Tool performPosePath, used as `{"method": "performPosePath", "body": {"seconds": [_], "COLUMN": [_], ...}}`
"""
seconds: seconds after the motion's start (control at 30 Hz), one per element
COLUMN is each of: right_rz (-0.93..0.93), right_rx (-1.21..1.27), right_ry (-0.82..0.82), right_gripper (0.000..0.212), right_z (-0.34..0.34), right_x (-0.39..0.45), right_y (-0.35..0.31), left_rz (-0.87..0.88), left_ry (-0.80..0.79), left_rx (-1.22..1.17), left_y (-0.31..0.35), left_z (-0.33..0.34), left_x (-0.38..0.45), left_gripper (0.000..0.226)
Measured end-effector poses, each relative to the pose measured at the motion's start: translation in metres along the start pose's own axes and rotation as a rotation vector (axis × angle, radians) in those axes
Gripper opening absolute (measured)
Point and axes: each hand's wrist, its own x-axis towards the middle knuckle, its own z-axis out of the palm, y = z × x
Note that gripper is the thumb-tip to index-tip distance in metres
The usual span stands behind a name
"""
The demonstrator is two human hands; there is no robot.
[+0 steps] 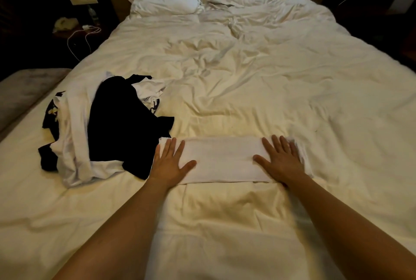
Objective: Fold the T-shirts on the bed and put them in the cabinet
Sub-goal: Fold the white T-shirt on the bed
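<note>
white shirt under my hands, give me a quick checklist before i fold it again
1. Both hands on the shirt: ok. The left hand and the right hand lie flat, fingers straight, on the two ends of the white shirt.
2. Shirt folded into a band: ok, a long strip across the bed.
3. Edges tidy: not ok, cloth bunches out past the right hand.
4. Room to fold: ok on the right; the left end touches the pile of shirts.
5. More shirts waiting: ok, black and white ones lie unfolded in the pile.
6. Cabinet ready: cannot tell, it is not in view.
</note>
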Motion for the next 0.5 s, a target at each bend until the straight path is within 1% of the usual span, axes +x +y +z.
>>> {"method": "performPosePath", "body": {"seconds": [0.17, 0.3, 0.4, 0.5], "right_rz": [0.034, 0.031, 0.026, 0.048], "right_rx": [-0.025, -0.017, -0.005, -0.007], "right_ry": [0.022, 0.01, 0.021, 0.071], "right_gripper": [0.09, 0.094, 0.098, 0.099], "right_z": [0.002, 0.002, -0.001, -0.004], "right_x": [-0.003, -0.003, -0.003, -0.01], "right_y": [0.012, 0.01, 0.008, 0.007], "left_rz": [0.016, -0.001, -0.034, -0.048], "left_ry": [-0.012, -0.023, -0.035, -0.037], "left_rx": [-0.007, 0.006, 0.067, 0.127], "left_y": [-0.005, -0.005, 0.0, 0.017], "left_z": [0.0, 0.001, -0.004, -0.01], "left_x": [-0.002, -0.002, -0.001, 0.003], "left_gripper": [0.107, 0.113, 0.11, 0.109]}}
